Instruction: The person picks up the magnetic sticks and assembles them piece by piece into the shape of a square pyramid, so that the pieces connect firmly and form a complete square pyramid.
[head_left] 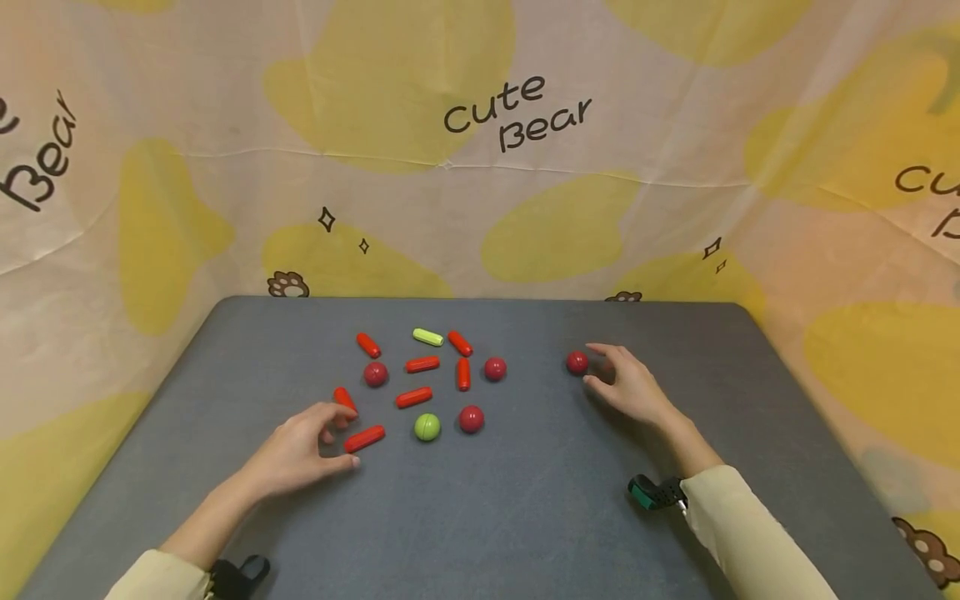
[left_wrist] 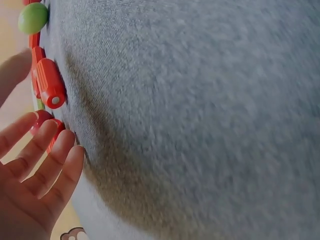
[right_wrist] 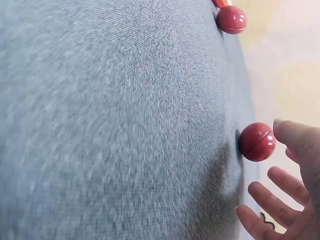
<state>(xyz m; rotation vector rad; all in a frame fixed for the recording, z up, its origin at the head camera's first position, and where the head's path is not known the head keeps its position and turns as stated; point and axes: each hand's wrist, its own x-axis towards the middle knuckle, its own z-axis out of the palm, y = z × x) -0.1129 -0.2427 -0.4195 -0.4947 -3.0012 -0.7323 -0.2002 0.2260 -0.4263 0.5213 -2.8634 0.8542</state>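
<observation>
**Both hands at the toy pieces, nothing yet held**

The grey table (head_left: 525,517) carries a loose cluster of small toy pieces, backed by a printed cloth (head_left: 480,125). The left hand (head_left: 300,454) rests on the table at the near-left edge of the cluster, fingers relaxed and gripping nothing; a red capsule (head_left: 364,438) lies just beside its fingertips and a second red capsule (head_left: 344,400) lies just past them (contact cannot be confirmed, as the left wrist view is blurred). The right hand (head_left: 630,385) is loose and spread, holding nothing, with a lone red ball (head_left: 577,362) just off its fingertips, well apart from the cluster. A green ball (head_left: 427,427) sits near the middle.

Judgement: the ball will roll if nudged, so thumb and forefinger should close from opposite sides. The capsule is best pinched across its short width.
</observation>
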